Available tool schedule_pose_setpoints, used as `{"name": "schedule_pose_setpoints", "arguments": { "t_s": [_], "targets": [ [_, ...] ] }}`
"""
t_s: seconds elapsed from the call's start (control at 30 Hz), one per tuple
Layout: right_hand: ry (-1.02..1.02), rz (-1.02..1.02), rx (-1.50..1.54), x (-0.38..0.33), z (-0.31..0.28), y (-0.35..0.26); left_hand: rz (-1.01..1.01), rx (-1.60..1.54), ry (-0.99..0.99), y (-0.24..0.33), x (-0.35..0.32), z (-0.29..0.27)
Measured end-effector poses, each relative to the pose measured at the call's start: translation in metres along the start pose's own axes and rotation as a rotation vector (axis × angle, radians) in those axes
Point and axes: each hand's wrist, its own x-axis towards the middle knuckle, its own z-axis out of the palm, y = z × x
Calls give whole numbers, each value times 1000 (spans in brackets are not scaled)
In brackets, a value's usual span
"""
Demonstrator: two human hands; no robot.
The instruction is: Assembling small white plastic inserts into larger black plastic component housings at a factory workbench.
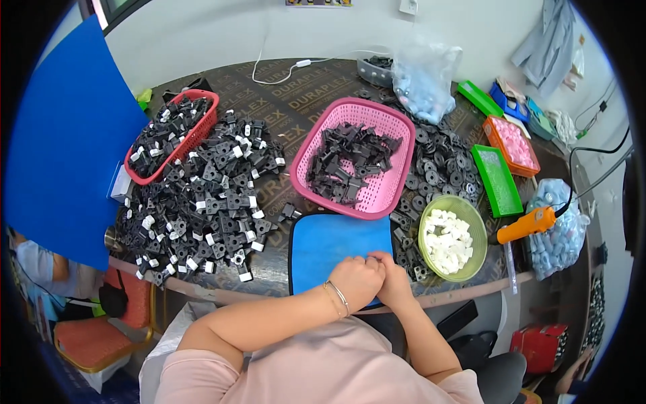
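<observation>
My left hand [356,281], with bracelets at its wrist, and my right hand [394,281] meet over the right part of a blue mat [336,242] with a dark border. Fingers of both are curled together, and anything between them is hidden. Beyond the mat stands a pink basket [311,138] partly filled with black plastic parts [350,161]. Right of my hands sits a pale green bowl [479,232] of small white pieces [447,239]. A single black part [289,211] lies by the mat's far left corner.
Black parts with white ends [208,195] are heaped on the left, beside a red basket [210,111]. Black discs [444,161] cover the table right of the pink basket. An orange corded tool [528,225], green tray [496,180] and bag of light-blue pieces [557,229] are farther right.
</observation>
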Motion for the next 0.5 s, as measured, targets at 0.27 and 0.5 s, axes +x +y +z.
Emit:
{"name": "schedule_pose_setpoints", "arguments": {
  "t_s": [0.27, 0.5],
  "targets": [
    [-244, -9, -111, 6, -25, -28, -284, -421, 47, -66, -29, -28],
    [-327, -22, 31, 47, -79, -66, -739, -670, 390, -208, -86, -105]
  ]
}}
